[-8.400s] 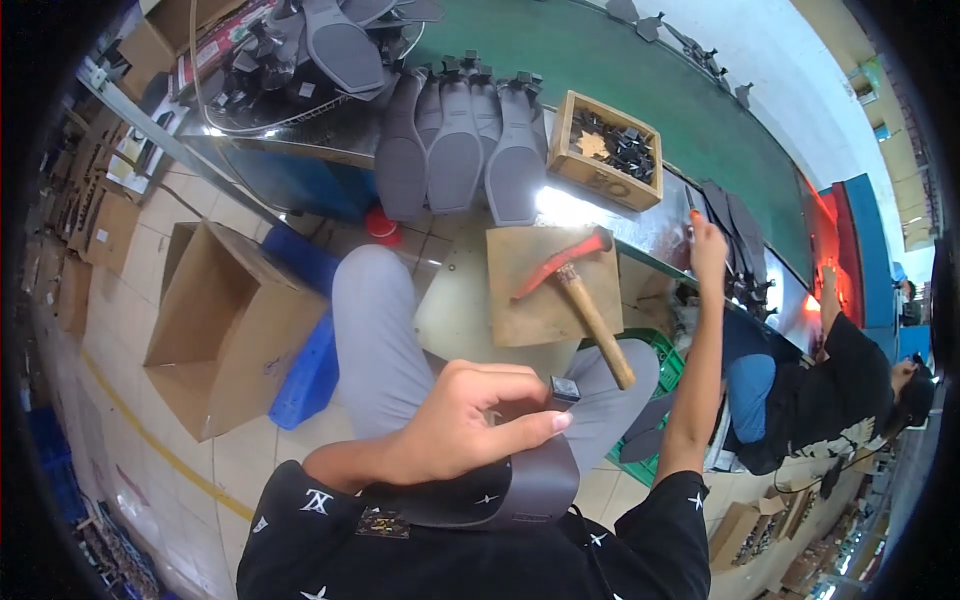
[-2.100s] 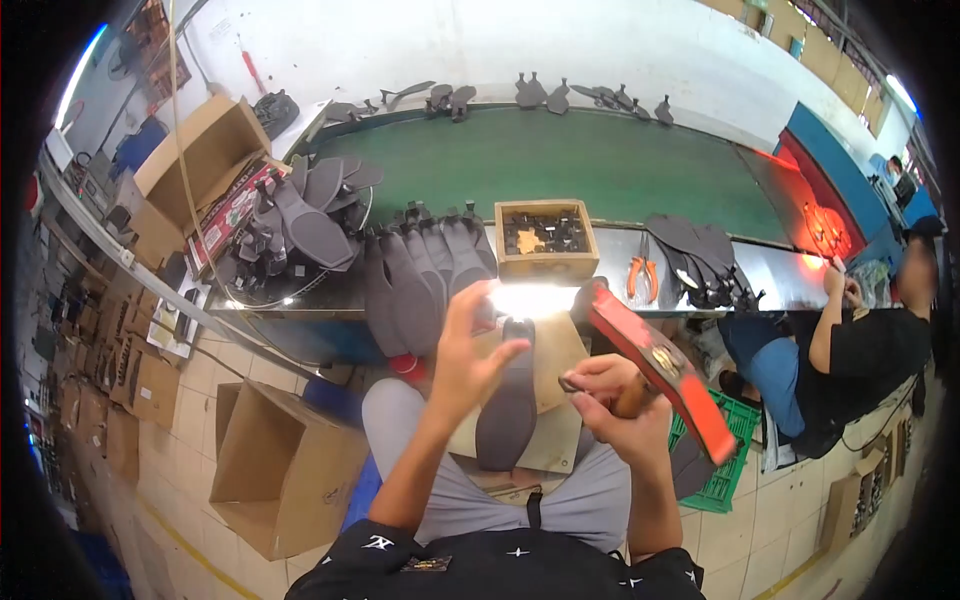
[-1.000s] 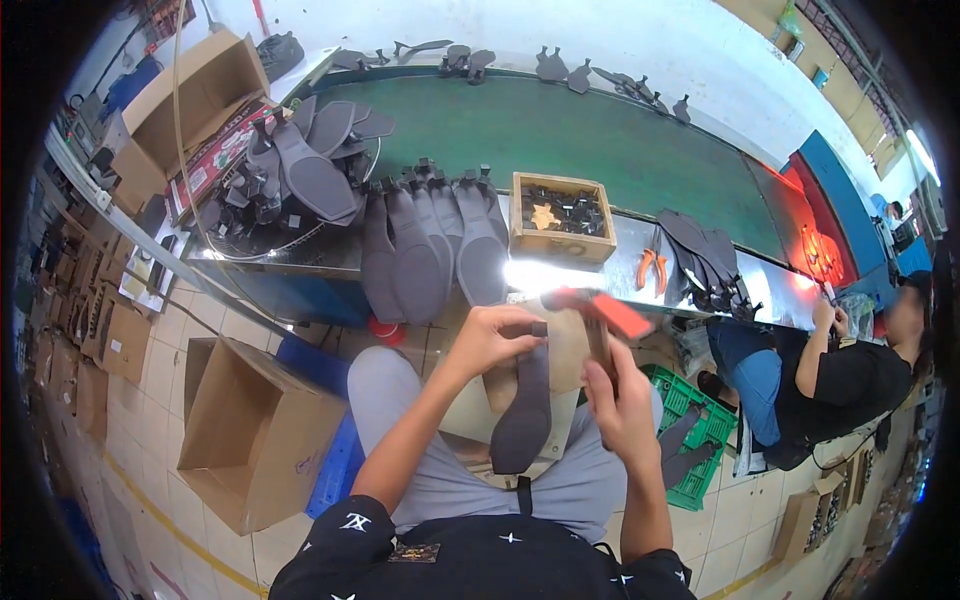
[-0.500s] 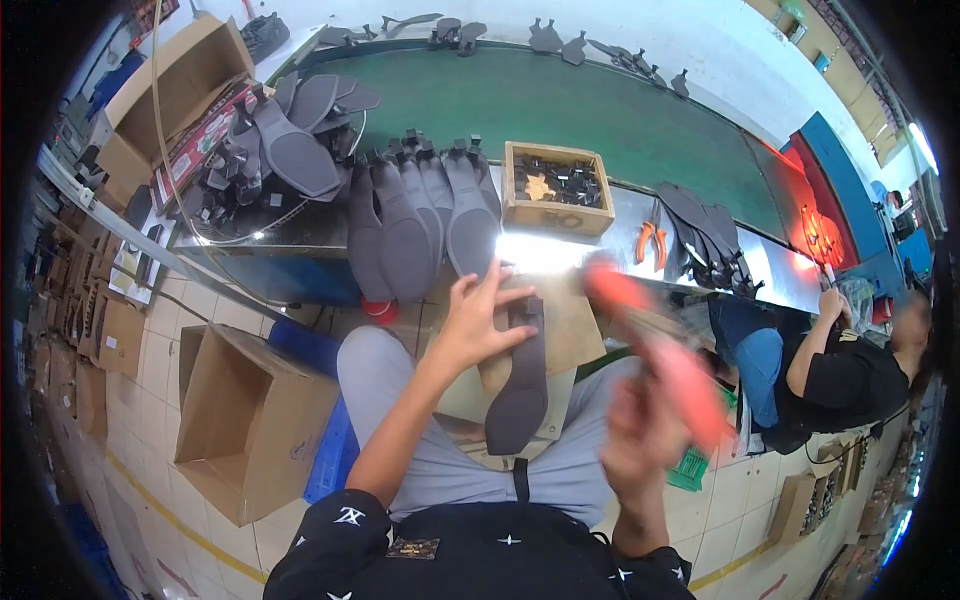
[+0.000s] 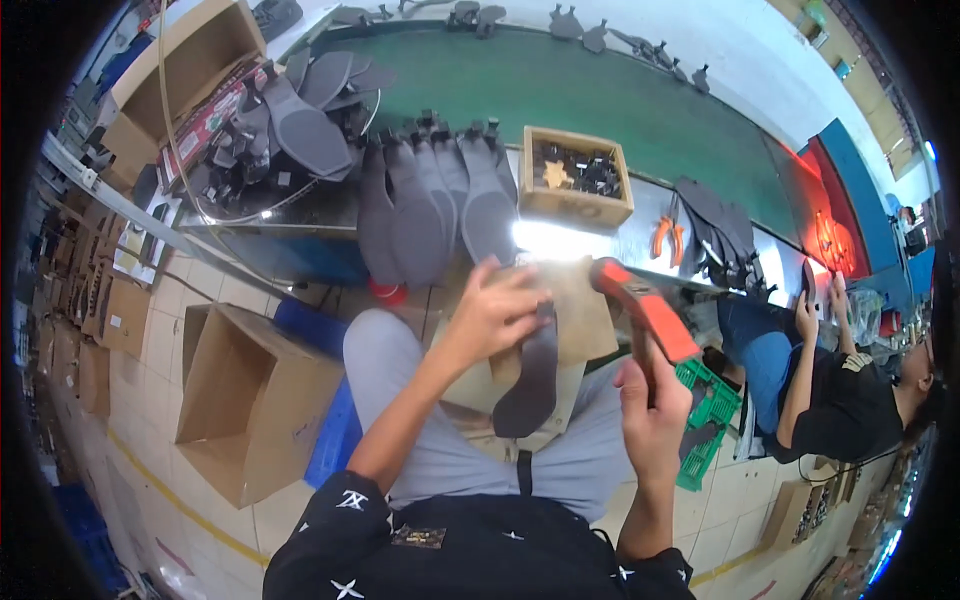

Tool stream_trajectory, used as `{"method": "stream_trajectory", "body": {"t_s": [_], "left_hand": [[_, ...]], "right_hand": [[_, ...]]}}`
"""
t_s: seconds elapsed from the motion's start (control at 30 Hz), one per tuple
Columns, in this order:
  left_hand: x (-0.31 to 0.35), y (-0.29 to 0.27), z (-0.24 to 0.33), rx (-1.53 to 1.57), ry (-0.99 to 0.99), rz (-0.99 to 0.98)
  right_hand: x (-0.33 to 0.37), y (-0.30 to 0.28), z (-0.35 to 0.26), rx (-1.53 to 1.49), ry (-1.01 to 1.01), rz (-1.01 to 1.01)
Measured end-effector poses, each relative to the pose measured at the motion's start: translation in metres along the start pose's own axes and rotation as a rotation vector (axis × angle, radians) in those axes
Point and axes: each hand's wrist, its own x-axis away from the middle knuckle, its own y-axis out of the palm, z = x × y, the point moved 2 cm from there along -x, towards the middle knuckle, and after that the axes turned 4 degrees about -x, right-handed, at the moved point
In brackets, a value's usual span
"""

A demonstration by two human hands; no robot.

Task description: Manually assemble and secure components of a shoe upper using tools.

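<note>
My right hand (image 5: 655,415) grips a hammer (image 5: 650,312) with a red-orange head, raised to the right of my lap. Much of its handle is hidden in my fist. Between my knees a dark grey shoe sole (image 5: 527,395) points its broad toe end towards me. Curled over its narrow far end are the fingers of my left hand (image 5: 497,318), which cover whatever is there. The sole rests over a tan work board (image 5: 585,315) at the bench edge.
Dark heeled soles (image 5: 415,220) stand along the bench, beside a wooden box (image 5: 577,208) of small black parts. Orange-handled pliers (image 5: 667,242) lie further right. A cardboard box (image 5: 260,400) sits on the floor left, a green crate (image 5: 708,425) right. Another person (image 5: 845,400) works at far right.
The hammer, blurred earlier, is now steadier and more upright. My left fingers, spread before, have closed over the sole's far end. The view has shifted slightly.
</note>
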Motion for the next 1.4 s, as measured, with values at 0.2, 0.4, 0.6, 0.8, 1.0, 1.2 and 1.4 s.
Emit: {"method": "stream_trajectory", "body": {"t_s": [0.2,0.4,0.6,0.8,1.0,1.2,1.4], "left_hand": [[0.024,-0.068,0.076,0.717,-0.097,-0.297],[0.045,-0.083,0.109,0.987,-0.268,-0.492],[0.056,-0.074,0.130,1.442,-0.530,-0.738],[0.065,-0.075,0.137,1.417,-0.569,-0.704],[0.071,-0.075,0.139,1.442,-0.591,-0.767],[0.074,-0.077,0.147,1.551,-0.541,-0.766],[0.076,-0.082,0.137,1.486,-0.499,-0.834]], "right_hand": [[-0.032,0.014,0.053,0.370,-0.239,-0.220],[-0.019,0.023,0.030,-0.072,-0.306,-0.535],[0.034,0.042,0.009,-1.044,0.104,-0.615],[0.042,0.037,0.011,-1.031,0.284,-0.662],[0.043,0.038,0.000,-1.054,0.280,-0.662],[0.044,0.045,-0.009,-1.135,0.194,-0.653],[0.040,0.050,-0.018,-1.153,0.159,-0.609]]}}
